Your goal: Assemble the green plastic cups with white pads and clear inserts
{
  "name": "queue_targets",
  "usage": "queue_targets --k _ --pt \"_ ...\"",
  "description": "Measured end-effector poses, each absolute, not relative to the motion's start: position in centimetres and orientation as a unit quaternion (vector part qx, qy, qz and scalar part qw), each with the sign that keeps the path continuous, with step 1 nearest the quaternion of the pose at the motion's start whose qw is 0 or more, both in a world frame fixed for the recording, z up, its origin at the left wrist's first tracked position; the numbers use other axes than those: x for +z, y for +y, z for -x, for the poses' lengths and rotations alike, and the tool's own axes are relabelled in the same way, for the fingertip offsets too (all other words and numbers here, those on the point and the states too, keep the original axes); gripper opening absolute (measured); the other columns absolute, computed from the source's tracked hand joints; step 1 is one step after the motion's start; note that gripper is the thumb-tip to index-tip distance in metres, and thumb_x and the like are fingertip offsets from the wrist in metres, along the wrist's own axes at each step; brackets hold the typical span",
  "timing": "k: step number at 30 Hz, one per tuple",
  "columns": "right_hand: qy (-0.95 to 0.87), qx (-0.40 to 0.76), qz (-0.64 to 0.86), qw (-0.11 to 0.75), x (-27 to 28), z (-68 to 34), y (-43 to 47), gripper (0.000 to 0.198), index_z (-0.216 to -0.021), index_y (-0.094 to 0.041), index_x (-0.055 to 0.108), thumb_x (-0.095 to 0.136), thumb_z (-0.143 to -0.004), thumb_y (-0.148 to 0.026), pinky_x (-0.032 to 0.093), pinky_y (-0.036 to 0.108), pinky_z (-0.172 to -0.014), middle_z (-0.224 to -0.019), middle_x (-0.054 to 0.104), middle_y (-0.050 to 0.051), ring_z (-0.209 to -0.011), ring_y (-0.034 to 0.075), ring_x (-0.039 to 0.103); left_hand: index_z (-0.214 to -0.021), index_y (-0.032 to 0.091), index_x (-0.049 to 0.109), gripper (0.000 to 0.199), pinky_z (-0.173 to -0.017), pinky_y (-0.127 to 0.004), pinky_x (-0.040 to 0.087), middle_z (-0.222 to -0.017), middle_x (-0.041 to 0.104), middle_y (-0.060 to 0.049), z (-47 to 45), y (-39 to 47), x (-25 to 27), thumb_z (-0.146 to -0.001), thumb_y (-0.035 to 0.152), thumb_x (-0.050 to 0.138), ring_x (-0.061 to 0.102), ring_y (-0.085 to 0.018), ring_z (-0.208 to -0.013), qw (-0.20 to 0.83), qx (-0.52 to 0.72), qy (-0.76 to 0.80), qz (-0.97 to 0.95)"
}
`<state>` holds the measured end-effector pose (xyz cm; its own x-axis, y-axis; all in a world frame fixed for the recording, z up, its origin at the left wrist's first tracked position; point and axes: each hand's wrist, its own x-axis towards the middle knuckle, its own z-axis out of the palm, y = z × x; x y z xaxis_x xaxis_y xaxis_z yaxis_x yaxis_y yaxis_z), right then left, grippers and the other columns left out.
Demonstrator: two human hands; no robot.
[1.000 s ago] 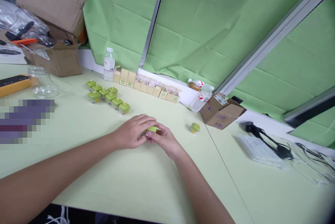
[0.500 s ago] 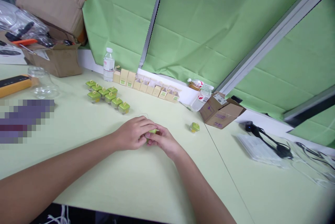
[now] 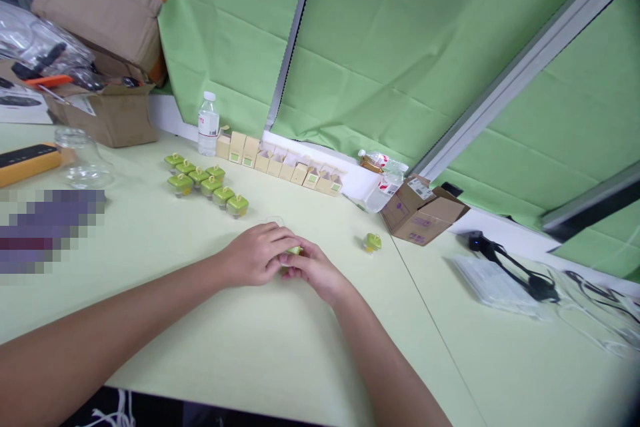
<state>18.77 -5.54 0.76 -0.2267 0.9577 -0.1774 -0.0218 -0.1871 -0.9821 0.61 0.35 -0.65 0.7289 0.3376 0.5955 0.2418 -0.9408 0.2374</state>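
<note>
My left hand (image 3: 257,255) and my right hand (image 3: 314,268) meet over the middle of the table, fingers closed around one small container with a green lid (image 3: 294,250). Most of that container is hidden behind the fingers. Just beyond my left hand lies a thin clear edge of something I cannot make out. Up and to the left stands a cluster of several small clear containers (image 3: 212,185) with green lids and yellow loops on top. A single container of the same kind (image 3: 372,242) sits apart, to the right of my right hand.
Along the wall runs a row of small cardboard boxes (image 3: 287,166), beside an upright water bottle (image 3: 208,124). Bottles (image 3: 384,190) and an open carton (image 3: 423,210) stand at back right. A glass jar (image 3: 84,159) is at left. Cables and a black headset (image 3: 515,267) lie far right.
My two hands stay together around the small container, with only a slight shift of the fingers. Nothing else has visibly moved.
</note>
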Motion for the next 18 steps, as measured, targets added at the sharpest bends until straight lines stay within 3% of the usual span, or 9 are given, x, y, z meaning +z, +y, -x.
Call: queue_targets --k 3,6,10,18 --pt "-0.482 0.614 0.481 0.399 0.7 -18.7 -5.6 0.042 -0.106 -0.022 0.07 0.078 -0.065 -0.023 0.056 0.035 -0.072 -0.084 0.058 -0.001 -0.068 0.012 0.055 -0.117 0.02 0.061 0.045 -0.088 -0.035 0.051 -0.112 0.068 -0.006 0.3 1.2 -0.9 -0.079 0.004 0.042 0.063 -0.021 -0.101 0.084 0.362 0.181 -0.911" --pt "-0.469 0.616 0.487 0.403 0.4 -18.8 -5.4 0.048 -0.115 -0.025 0.066 0.074 -0.068 -0.023 0.057 0.036 -0.07 -0.082 0.055 -0.002 -0.058 0.009 0.05 -0.127 0.02 0.054 0.054 -0.1 -0.039 0.048 -0.125 0.062 -0.008 0.8 1.1 -0.5 -0.076 0.005 0.047 0.057 -0.024 -0.117 0.114 0.376 0.195 -0.898" --pt "-0.464 0.597 0.506 0.414 0.2 -18.9 -5.2 0.038 -0.104 -0.022 0.066 0.07 -0.067 -0.023 0.053 0.03 -0.057 -0.075 0.053 -0.004 -0.054 0.009 0.048 -0.135 0.024 0.049 0.062 -0.106 -0.043 0.043 -0.137 0.054 -0.008 0.3 0.0 0.4 -0.075 0.009 0.055 0.049 -0.027 -0.127 0.145 0.334 0.154 -0.918" --pt "-0.511 0.556 0.527 0.39 0.1 -18.6 -5.1 0.026 -0.092 -0.019 0.062 0.065 -0.066 -0.021 0.045 0.024 -0.045 -0.074 0.053 -0.004 -0.055 0.01 0.048 -0.127 0.026 0.053 0.051 -0.095 -0.037 0.047 -0.121 0.063 -0.005 -0.1 -0.3 0.2 -0.079 0.01 0.057 0.058 -0.023 -0.111 0.192 0.287 0.14 -0.928"
